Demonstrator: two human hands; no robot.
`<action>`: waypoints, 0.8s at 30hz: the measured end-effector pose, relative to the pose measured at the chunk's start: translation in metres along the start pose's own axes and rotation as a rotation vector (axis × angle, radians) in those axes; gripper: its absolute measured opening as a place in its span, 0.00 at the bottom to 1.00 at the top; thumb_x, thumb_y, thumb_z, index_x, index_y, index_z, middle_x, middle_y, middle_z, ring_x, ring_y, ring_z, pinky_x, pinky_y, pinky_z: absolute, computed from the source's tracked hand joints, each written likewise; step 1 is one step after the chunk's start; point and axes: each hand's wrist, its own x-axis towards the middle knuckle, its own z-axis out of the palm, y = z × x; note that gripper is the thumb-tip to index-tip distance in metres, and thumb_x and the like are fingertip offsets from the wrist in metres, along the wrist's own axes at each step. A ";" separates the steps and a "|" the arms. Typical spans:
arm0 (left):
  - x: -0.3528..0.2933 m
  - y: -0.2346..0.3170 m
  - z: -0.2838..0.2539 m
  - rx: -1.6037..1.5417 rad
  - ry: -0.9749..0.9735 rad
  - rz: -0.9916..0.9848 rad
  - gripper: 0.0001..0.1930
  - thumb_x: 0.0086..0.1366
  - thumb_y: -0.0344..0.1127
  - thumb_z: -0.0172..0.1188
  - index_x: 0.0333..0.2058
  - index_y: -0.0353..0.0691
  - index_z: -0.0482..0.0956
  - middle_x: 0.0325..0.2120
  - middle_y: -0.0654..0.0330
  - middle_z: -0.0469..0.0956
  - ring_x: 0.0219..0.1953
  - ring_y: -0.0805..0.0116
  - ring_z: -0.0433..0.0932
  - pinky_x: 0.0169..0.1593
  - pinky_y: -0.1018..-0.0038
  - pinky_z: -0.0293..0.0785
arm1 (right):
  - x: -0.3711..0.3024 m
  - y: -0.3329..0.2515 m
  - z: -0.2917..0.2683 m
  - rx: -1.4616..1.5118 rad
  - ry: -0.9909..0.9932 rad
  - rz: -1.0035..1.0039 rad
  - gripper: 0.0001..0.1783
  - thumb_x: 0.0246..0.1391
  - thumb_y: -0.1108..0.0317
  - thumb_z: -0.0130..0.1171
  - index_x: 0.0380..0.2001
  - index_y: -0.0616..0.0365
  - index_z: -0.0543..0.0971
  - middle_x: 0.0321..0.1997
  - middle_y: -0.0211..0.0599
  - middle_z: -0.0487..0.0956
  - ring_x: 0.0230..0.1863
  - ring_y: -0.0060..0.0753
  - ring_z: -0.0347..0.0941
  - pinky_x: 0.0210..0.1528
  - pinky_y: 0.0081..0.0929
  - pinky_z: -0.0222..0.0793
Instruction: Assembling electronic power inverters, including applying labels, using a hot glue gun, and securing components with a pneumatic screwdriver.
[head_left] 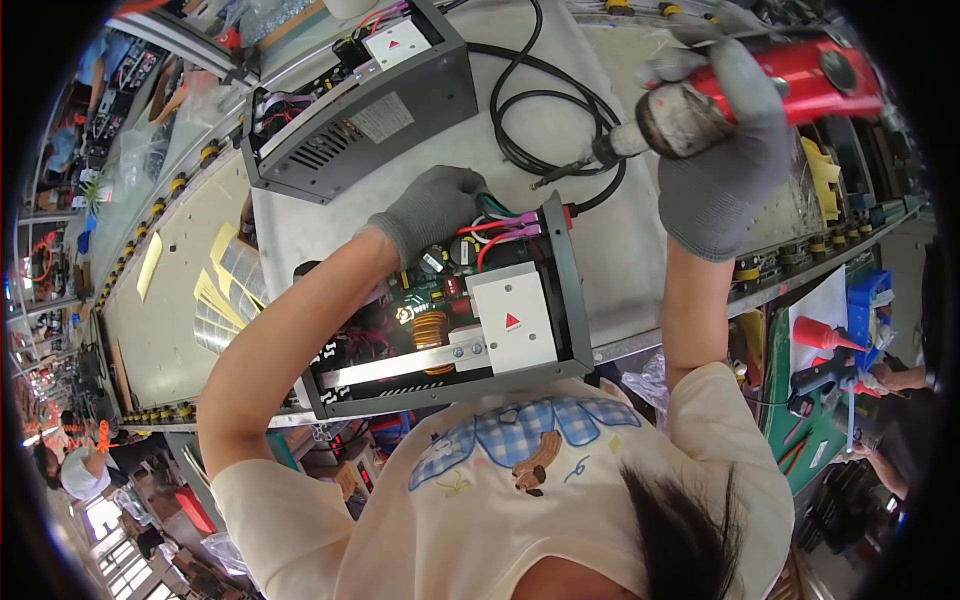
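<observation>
My right hand [728, 150], in a grey knit glove, is wrapped round a red power screwdriver [800, 85]. Its bit [560, 176] points left, a little above the wires. My left hand [432, 208], gloved too, curls at the far edge of an open electronic unit [455, 393], its fingertips partly hidden. Green wires [494, 207] come out beside those fingers. Inside the unit are a white plate [512, 318] with a red triangle, a copper coil [430, 340], a metal bar [385, 370] and purple connectors [523, 229].
A second open grey unit [370, 125] stands tilted at the far left. A coiled black cable [505, 130] lies behind the near unit. Yellow-edged sheets [222, 300] lie on the left. At the right, another person's hands [890, 380] are beside a green mat [815, 440].
</observation>
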 end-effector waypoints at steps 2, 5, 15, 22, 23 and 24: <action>-0.005 0.006 -0.002 -0.066 -0.015 -0.026 0.14 0.53 0.33 0.54 0.37 0.32 0.77 0.30 0.50 0.78 0.32 0.65 0.76 0.39 0.73 0.70 | -0.001 -0.005 0.009 -0.089 0.034 0.141 0.12 0.52 0.71 0.49 0.38 0.66 0.74 0.33 0.44 0.75 0.32 0.34 0.75 0.35 0.29 0.74; -0.008 0.010 -0.003 -0.120 -0.032 -0.066 0.14 0.53 0.32 0.54 0.37 0.32 0.77 0.29 0.51 0.78 0.31 0.65 0.75 0.39 0.72 0.70 | -0.001 0.005 0.010 -0.267 -0.150 -0.032 0.10 0.52 0.71 0.49 0.34 0.67 0.75 0.32 0.42 0.76 0.31 0.32 0.76 0.34 0.26 0.74; -0.011 0.020 -0.002 0.036 -0.082 -0.057 0.15 0.53 0.32 0.54 0.39 0.32 0.77 0.32 0.49 0.78 0.34 0.63 0.76 0.41 0.73 0.70 | -0.004 0.003 0.035 -0.195 -0.210 0.348 0.12 0.48 0.71 0.53 0.30 0.73 0.74 0.21 0.41 0.75 0.24 0.31 0.73 0.30 0.26 0.70; -0.001 0.006 0.003 -0.011 -0.081 -0.011 0.18 0.53 0.32 0.55 0.44 0.33 0.75 0.37 0.50 0.78 0.38 0.65 0.76 0.45 0.75 0.69 | 0.000 0.004 0.037 -0.216 -0.250 0.349 0.13 0.48 0.70 0.52 0.30 0.73 0.75 0.21 0.41 0.75 0.24 0.30 0.73 0.30 0.25 0.70; 0.000 0.003 0.004 -0.060 -0.071 -0.018 0.18 0.54 0.33 0.55 0.44 0.32 0.74 0.37 0.51 0.78 0.38 0.66 0.76 0.45 0.75 0.69 | 0.002 0.005 0.037 -0.185 -0.267 0.351 0.13 0.48 0.69 0.52 0.30 0.72 0.75 0.21 0.41 0.75 0.24 0.30 0.73 0.30 0.24 0.70; 0.000 0.001 0.005 -0.109 -0.061 -0.025 0.18 0.55 0.33 0.55 0.44 0.31 0.74 0.37 0.52 0.78 0.38 0.67 0.76 0.45 0.75 0.69 | 0.003 0.006 0.036 -0.183 -0.271 0.352 0.13 0.48 0.69 0.52 0.30 0.72 0.75 0.21 0.41 0.75 0.24 0.30 0.73 0.30 0.24 0.70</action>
